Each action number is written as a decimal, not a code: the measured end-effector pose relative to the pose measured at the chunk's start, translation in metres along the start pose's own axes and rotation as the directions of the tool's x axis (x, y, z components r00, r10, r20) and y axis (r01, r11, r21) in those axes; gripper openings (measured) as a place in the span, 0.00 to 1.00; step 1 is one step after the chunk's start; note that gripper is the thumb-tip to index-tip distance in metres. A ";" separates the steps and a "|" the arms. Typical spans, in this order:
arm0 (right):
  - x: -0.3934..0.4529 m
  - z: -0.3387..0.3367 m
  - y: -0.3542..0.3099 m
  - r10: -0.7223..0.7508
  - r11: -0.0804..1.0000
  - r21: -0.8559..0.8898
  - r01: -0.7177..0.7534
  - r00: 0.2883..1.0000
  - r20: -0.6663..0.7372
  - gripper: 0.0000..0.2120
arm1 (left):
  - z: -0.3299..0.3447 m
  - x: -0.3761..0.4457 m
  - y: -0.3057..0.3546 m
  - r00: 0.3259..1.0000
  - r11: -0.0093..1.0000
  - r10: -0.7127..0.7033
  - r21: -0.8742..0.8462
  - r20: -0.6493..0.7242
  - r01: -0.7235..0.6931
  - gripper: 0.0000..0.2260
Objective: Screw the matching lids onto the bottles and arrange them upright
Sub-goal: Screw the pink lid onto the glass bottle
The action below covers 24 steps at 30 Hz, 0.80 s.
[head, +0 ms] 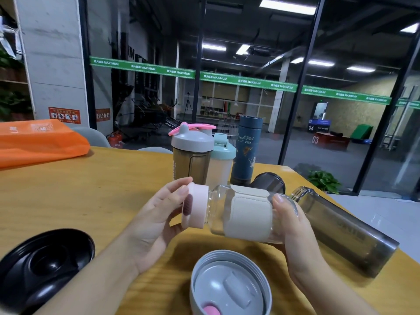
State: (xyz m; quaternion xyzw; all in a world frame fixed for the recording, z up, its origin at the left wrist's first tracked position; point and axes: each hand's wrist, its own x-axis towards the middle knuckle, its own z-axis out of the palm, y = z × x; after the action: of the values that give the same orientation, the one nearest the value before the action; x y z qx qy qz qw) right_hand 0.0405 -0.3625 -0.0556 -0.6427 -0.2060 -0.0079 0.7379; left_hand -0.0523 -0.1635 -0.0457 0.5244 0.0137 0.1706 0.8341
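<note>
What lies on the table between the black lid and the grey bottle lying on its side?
In the head view, the upturned grey lid lies between the black lid and the grey bottle.

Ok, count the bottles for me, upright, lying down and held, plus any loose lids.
Upright bottles: 3 (grey-lidded shaker, mint-lidded shaker, blue flask)
Lying bottles: 2 (smoky bottle, dark bottle)
Held bottles: 1 (glass bottle with pink lid)
Loose lids: 2 (black lid, grey lid)
Total: 8
</note>
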 end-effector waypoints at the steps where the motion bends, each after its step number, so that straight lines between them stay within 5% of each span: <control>1: 0.000 0.000 0.000 -0.001 1.000 0.000 0.001 1.000 0.002 0.37 | 0.001 -0.001 0.001 1.000 1.000 0.011 -0.023 -0.011 -0.011 0.10; 3: -0.001 0.001 -0.001 -0.003 1.000 0.002 0.003 1.000 0.006 0.37 | 0.000 0.000 0.001 0.999 0.999 0.035 -0.039 -0.007 -0.035 0.09; 6: -0.001 0.002 -0.002 -0.009 1.000 0.010 0.009 1.000 0.010 0.36 | 0.000 0.002 0.000 0.997 0.998 0.070 -0.006 -0.020 -0.070 0.23; 10: -0.001 0.002 -0.001 -0.005 1.000 0.010 0.005 1.000 0.002 0.36 | 0.003 0.003 0.000 0.993 0.995 0.087 -0.041 -0.084 -0.090 0.14; 13: -0.001 0.002 -0.002 -0.023 1.000 0.010 0.024 0.999 -0.024 0.34 | 0.003 0.004 -0.002 0.993 0.994 0.034 0.110 -0.112 -0.022 0.25; 17: -0.002 0.001 -0.003 -0.045 0.999 -0.001 0.045 0.998 -0.045 0.34 | 0.008 0.001 -0.004 0.978 0.946 -0.091 0.290 -0.186 0.143 0.27; 21: -0.001 0.001 -0.003 -0.045 0.999 -0.003 0.045 0.998 -0.041 0.33 | 0.006 0.000 -0.005 0.986 0.965 -0.128 0.218 -0.108 0.149 0.19; 24: 0.000 0.001 -0.002 -0.033 0.999 -0.006 0.033 0.998 -0.044 0.34 | 0.000 0.000 -0.004 0.994 0.976 -0.112 0.188 0.004 0.109 0.26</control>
State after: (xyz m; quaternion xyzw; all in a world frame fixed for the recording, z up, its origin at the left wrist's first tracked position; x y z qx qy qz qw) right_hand 0.0393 -0.3618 -0.0541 -0.6407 -0.2004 -0.0348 0.7403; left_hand -0.0515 -0.1651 -0.0498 0.6001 0.0527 0.1180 0.7894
